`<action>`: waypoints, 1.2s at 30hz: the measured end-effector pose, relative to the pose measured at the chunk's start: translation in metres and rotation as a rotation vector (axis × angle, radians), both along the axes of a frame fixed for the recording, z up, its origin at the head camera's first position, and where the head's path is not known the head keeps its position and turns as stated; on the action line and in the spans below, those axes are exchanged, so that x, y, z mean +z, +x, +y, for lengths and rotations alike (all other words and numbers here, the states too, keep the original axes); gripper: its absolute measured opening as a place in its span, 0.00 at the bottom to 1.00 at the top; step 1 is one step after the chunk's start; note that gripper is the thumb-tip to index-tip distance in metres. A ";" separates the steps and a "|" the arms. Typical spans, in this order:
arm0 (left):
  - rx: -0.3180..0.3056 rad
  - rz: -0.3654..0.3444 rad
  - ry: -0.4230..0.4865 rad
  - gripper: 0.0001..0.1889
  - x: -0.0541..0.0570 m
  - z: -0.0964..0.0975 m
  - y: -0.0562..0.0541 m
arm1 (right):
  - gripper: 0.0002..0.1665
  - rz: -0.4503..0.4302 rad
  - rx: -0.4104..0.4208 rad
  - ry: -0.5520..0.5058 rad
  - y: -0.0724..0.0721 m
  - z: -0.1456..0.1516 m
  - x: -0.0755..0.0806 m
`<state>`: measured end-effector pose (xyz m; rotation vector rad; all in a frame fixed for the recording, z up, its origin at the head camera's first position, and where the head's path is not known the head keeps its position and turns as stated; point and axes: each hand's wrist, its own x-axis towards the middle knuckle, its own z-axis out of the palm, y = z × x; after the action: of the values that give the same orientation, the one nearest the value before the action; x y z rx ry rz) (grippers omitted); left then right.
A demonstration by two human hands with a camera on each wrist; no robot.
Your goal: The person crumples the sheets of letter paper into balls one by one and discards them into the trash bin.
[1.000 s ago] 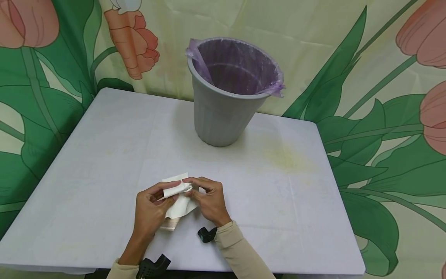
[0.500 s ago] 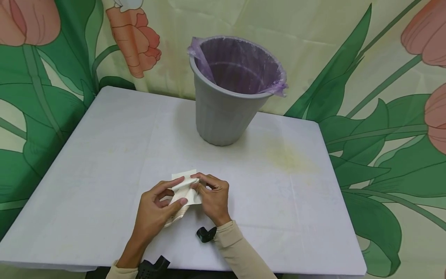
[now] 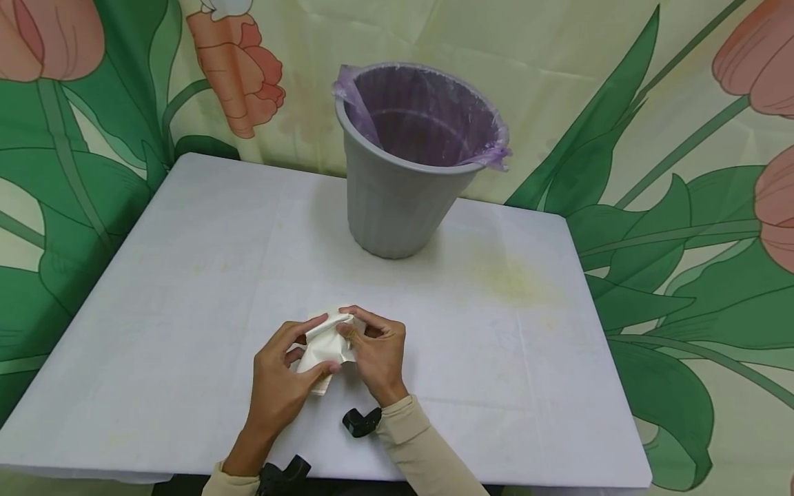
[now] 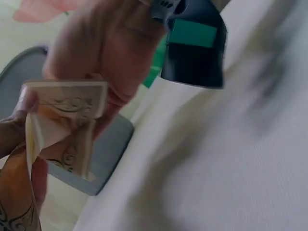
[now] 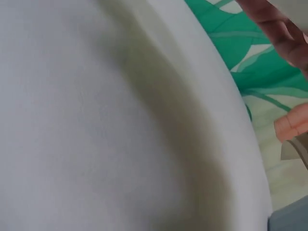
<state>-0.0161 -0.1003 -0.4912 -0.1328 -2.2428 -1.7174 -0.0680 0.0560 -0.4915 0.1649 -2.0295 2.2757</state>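
Observation:
A creased piece of paper [image 3: 324, 344] is held above the near part of the table, its cream side up in the head view. Seen from below in the left wrist view, the paper [image 4: 72, 103] is beige with dark scroll ornaments and a folded-over part. My left hand [image 3: 279, 382] grips its left side, fingers at the upper edge and thumb lower down. At the upper right edge, my right hand [image 3: 381, 351] pinches it between thumb and fingers. Fingers [image 5: 281, 33] appear in the right wrist view's upper corner, mostly cut off.
A grey bin [image 3: 397, 207] with a purple liner [image 3: 428, 117] stands at the back of the white-covered table [image 3: 186, 310]. A tulip-patterned backdrop [image 3: 527, 55] hangs behind. A black wrist camera [image 3: 362, 421] sits at my right wrist, another [image 3: 285, 475] at my left.
Both hands have shifted slightly right with the paper. My left thumb has moved to the paper's lower edge, the rolled upper fold has spread, and less of the lower strip shows.

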 end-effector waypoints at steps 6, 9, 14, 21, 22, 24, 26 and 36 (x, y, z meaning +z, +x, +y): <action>0.136 0.090 -0.051 0.35 0.001 0.008 -0.001 | 0.15 0.006 0.024 -0.003 0.004 -0.002 0.005; 0.181 0.113 -0.033 0.33 0.003 0.010 -0.002 | 0.14 0.026 0.042 0.021 0.004 -0.001 0.008; 0.226 0.142 0.005 0.28 0.005 0.007 -0.005 | 0.15 0.039 0.129 0.078 0.004 0.004 0.011; 0.194 0.131 0.023 0.26 0.005 0.006 -0.009 | 0.28 0.043 0.340 0.054 0.000 0.018 0.008; 0.193 0.128 0.026 0.26 0.005 0.007 -0.010 | 0.33 0.043 0.369 0.047 -0.001 0.020 0.008; 0.195 0.119 0.042 0.26 0.005 0.008 -0.009 | 0.40 0.046 0.408 0.047 -0.002 0.023 0.007; 0.196 0.107 0.065 0.26 0.005 0.009 -0.009 | 0.44 0.044 0.428 0.050 -0.003 0.025 0.007; 0.156 -0.031 0.240 0.22 0.010 0.010 -0.009 | 0.36 -0.005 0.449 -0.005 -0.003 0.023 0.006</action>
<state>-0.0250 -0.0907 -0.4815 0.1203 -1.9893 -1.8953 -0.0714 0.0793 -0.4856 0.6789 -2.1648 2.5204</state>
